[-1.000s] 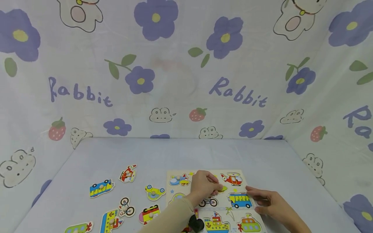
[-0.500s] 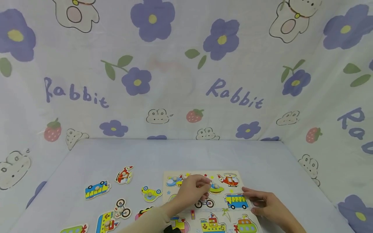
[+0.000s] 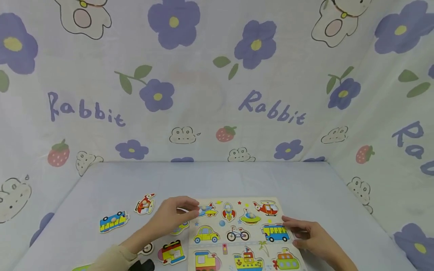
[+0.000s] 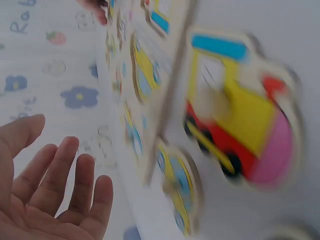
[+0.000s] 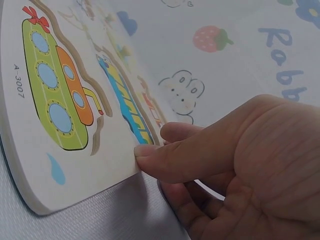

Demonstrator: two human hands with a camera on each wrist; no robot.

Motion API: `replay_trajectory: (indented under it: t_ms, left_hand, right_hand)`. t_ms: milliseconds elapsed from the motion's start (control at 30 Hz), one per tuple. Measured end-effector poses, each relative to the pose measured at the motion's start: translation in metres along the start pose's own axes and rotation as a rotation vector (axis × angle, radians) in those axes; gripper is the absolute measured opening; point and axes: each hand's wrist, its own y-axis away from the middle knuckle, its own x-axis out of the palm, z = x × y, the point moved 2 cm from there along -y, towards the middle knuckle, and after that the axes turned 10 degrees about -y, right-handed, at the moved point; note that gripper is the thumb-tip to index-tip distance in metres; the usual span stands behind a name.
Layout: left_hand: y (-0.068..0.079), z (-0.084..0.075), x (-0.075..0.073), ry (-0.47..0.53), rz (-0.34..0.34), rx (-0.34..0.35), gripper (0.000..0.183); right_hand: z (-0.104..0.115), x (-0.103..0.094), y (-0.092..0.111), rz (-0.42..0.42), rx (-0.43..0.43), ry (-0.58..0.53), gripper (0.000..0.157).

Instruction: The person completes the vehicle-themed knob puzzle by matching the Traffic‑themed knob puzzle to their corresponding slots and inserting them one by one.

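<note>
My left hand [image 3: 171,216] hovers at the left edge of the wooden puzzle board [image 3: 223,235], fingers apart and holding nothing. Beneath it a yellow car piece [image 3: 179,229] is partly hidden; in the left wrist view this car piece [image 4: 177,187] lies beside the board, near a larger train piece [image 4: 240,115]. Plane [image 3: 207,210], rocket [image 3: 228,212] and flying saucer [image 3: 250,218] pieces with knobs sit in the board's top row. My right hand [image 3: 315,237] holds the board's right edge, its thumb on top beside the printed bus [image 5: 125,100].
Left of the board lie a bus piece [image 3: 113,222], a red helicopter piece [image 3: 145,204] and a bicycle piece [image 3: 147,249] partly covered by the left forearm. A green piece [image 3: 81,268] shows at the bottom edge. A patterned curtain [image 3: 200,113] stands behind the table.
My left hand has let go of the flying saucer piece, now in the board, and moved left off the board with its fingers spread. My right hand stays at the board's edge.
</note>
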Motion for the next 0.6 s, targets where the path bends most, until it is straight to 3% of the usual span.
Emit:
replay_trajectory:
  t_ms: [333,600]
  left_hand:
    - [0.031,0.051,-0.063,-0.201,-0.158,-0.096,0.032]
    - [0.043,0.08,-0.093,-0.19,-0.219,-0.128,0.037]
  right_hand:
    - [-0.002,0.001,-0.001,-0.043,0.011,0.015,0.05]
    - [-0.002,0.001,-0.001,-0.048,0.017,0.023,0.05]
